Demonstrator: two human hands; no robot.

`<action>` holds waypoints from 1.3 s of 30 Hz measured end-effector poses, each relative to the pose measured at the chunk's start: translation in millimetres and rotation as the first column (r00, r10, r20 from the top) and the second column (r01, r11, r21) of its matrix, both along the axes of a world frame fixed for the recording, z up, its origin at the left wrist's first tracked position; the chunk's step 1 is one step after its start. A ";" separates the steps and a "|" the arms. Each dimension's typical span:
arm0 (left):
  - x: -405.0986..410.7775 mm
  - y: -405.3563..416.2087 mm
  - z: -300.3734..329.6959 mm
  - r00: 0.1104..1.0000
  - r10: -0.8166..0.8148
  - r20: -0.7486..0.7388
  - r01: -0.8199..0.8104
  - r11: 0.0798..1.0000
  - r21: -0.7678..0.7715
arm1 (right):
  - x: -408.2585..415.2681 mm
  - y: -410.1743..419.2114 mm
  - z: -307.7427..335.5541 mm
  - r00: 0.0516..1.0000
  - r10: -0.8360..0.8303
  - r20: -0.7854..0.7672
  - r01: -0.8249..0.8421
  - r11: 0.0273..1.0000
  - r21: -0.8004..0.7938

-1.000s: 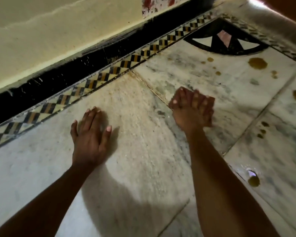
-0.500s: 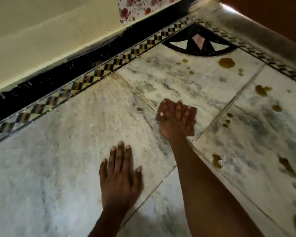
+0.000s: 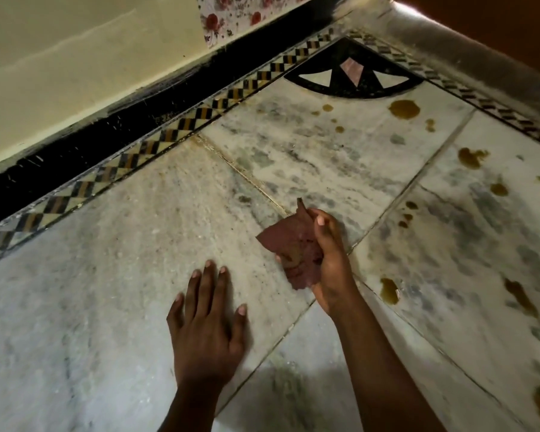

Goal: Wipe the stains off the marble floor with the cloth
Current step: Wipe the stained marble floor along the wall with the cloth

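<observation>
My right hand [image 3: 328, 263] grips the cloth [image 3: 293, 254] in a loose bunch, lifted off the marble floor [image 3: 122, 244]; one corner sticks up past my thumb. My left hand [image 3: 208, 319] lies flat, fingers spread, braced on the floor just beside it. The nearest stain [image 3: 389, 290] sits close to the right of my right hand, across the tile joint. More stains [image 3: 402, 109] run away toward the far corner and down the right side. My right hand is nearer to all of them, so I judge the next wipe goes rightward.
</observation>
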State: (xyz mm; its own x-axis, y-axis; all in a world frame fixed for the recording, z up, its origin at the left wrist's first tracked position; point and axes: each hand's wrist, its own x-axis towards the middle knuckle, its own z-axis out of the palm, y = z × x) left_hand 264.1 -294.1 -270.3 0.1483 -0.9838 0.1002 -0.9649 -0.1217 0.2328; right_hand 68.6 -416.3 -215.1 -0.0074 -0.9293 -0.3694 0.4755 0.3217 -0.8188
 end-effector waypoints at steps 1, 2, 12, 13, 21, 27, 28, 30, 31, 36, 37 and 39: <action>0.5 0.7 0.1 1.000 0.003 0.002 -0.003 1.000 -0.003 | 1.7 -2.5 -1.3 0.999 -0.027 0.041 0.024 0.998 0.057; -0.2 0.4 -0.1 1.000 0.005 0.005 -0.005 1.000 -0.006 | 2.0 -5.7 -2.4 0.999 -0.038 0.032 0.035 0.995 0.090; 0.9 0.6 0.6 1.000 0.001 -0.007 -0.001 1.000 -0.007 | 5.1 -2.6 12.3 0.993 -0.087 -0.085 0.098 0.987 0.124; 1.4 0.4 0.6 1.000 0.002 -0.008 -0.002 1.000 -0.010 | 4.8 -2.2 17.7 0.995 -0.085 -0.061 0.091 0.990 0.110; -0.1 1.2 2.3 1.000 0.004 -0.002 -0.004 1.000 -0.010 | -31.1 10.9 -2.5 0.197 -0.297 -0.934 0.159 0.950 -0.269; 0.7 1.0 2.8 1.000 0.006 0.015 -0.006 1.000 0.012 | -11.8 1.0 -31.9 -0.016 -0.071 -0.997 -0.444 0.894 -0.057; 0.6 0.7 2.9 1.000 0.009 0.017 -0.009 1.000 0.014 | -5.7 -4.2 -40.3 -0.100 -0.025 -0.995 -0.435 0.900 0.021; 0.5 0.7 1.7 1.000 0.011 0.016 -0.011 1.000 0.011 | 8.7 -19.8 -51.6 -0.221 -0.005 -0.975 -0.374 0.924 0.080; 0.4 0.4 1.3 1.000 0.011 0.021 -0.011 1.000 0.006 | 16.1 -27.0 -52.9 -0.255 0.004 -0.967 -0.360 0.928 0.098; -2.2 0.2 5.6 1.000 0.015 0.017 -0.016 1.000 0.027 | 0.7 11.9 -47.1 -0.320 -0.041 -0.946 -0.588 0.792 0.165; -2.1 -0.8 8.8 1.000 0.011 0.009 -0.012 1.000 0.029 | -18.6 26.1 -43.8 -0.333 -0.008 -0.943 -0.581 0.789 0.199; -0.7 -2.1 11.5 1.000 0.016 0.009 -0.016 0.999 0.043 | -55.8 30.5 -42.6 -0.373 0.013 -0.928 -0.479 0.854 0.204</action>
